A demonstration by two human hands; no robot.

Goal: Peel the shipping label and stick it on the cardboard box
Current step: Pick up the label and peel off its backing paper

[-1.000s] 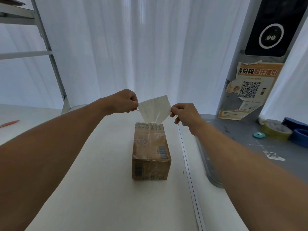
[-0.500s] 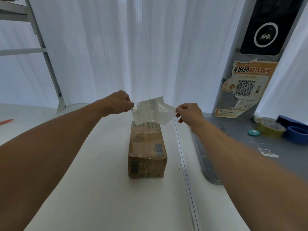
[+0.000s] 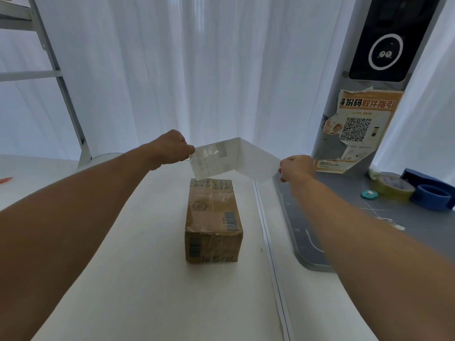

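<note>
A small brown cardboard box, taped and printed with barcodes, lies on the white table. Above its far end both hands hold a white sheet spread into two joined halves. My left hand pinches the left half, the shipping label, which shows faint print through it. My right hand pinches the right half, the plain backing paper. The two halves still meet at a raised fold in the middle.
A grey mat lies at the right with a yellowish tape roll, a blue tape roll and a small teal disc. A grey post with a QR poster stands behind. A metal shelf frame is at the left.
My hands have moved apart, the right one to the right. The sheet, bunched a second ago, is now pulled open into two wide halves above the box.
</note>
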